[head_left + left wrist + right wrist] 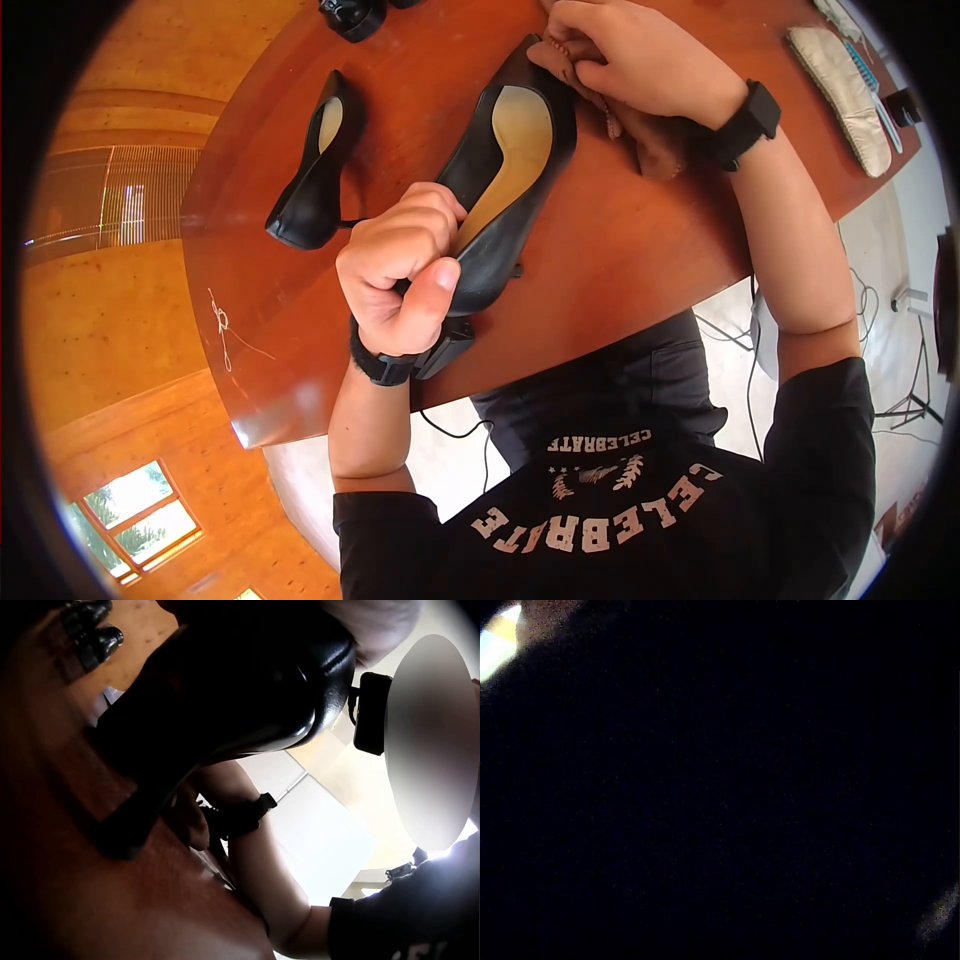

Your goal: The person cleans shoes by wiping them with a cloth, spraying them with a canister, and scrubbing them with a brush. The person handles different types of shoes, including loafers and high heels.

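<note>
In the head view my left hand point(400, 265) grips a black high-heeled shoe point(545, 170) by its back end, fingers curled over the rim and thumb outside. Its tan insole point(520, 150) faces up and its toe points away from me. Beside that toe, my right hand point(645, 65) pinches a crumpled brown cloth point(655, 155), with part of it against the shoe's front. Seen from the left wrist, the shoe's glossy side point(300, 712) and stiletto heel point(131, 829) loom close. The right wrist view is almost wholly dark.
A matching black shoe point(318, 185) lies left on the brown table point(620, 260). Dark glossy objects point(352, 18) stand at the far edge. A beige pouch point(840, 95) and a blue brush point(862, 65) lie at right; a thin string point(222, 325) lies near the left edge.
</note>
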The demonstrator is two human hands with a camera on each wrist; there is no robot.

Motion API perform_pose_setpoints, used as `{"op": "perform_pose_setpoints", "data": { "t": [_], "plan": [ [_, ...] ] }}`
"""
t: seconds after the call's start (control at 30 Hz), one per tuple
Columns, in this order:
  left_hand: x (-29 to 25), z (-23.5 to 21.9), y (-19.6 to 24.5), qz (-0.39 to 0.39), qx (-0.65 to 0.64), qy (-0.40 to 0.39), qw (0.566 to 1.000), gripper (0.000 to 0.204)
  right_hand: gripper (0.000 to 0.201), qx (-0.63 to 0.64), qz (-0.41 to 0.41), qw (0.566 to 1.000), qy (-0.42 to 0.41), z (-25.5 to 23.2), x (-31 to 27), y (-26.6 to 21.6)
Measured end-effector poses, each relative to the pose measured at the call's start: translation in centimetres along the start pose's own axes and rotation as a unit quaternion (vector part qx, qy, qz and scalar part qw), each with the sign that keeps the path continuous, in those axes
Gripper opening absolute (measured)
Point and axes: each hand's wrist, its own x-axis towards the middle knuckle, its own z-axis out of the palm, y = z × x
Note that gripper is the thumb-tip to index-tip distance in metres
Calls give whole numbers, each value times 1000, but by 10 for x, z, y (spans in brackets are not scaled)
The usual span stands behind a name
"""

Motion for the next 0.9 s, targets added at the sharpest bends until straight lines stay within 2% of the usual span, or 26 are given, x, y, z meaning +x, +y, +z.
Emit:
{"op": "perform_pose_setpoints", "data": {
  "t": [0.1,0.2,0.33,0.43,0.47,0.57,0.7,0.77,0.83,0.87,0.9],
  "plan": [
    [0,2,0,1,3,6,1000,34,26,-11,-7,1000,9,8,5,5],
    [0,0,-1,5,0,7,1000,34,24,39,-79,996,-1,-2,2,-1],
    [0,-1,-2,9,0,1,1000,33,20,112,-178,978,-17,19,5,5],
    [0,1,-1,4,2,3,1000,33,21,85,-186,979,16,9,3,-14],
    [0,1,-1,5,4,2,1000,33,18,79,-126,989,28,13,5,-11],
    [0,0,-1,7,11,1,1000,34,19,8,-66,993,95,19,9,7],
    [-2,0,0,6,19,2,1000,34,23,2,-59,990,129,34,12,24],
    [-1,2,1,4,15,8,1000,34,31,70,-106,990,65,27,10,16],
    [-1,0,1,9,15,6,1000,34,28,96,-125,987,23,22,5,-2],
    [0,1,0,12,15,9,1000,34,26,102,-153,982,29,24,6,-4],
    [0,1,0,15,16,12,1000,34,25,84,-117,989,38,25,8,-3]
  ]
}}
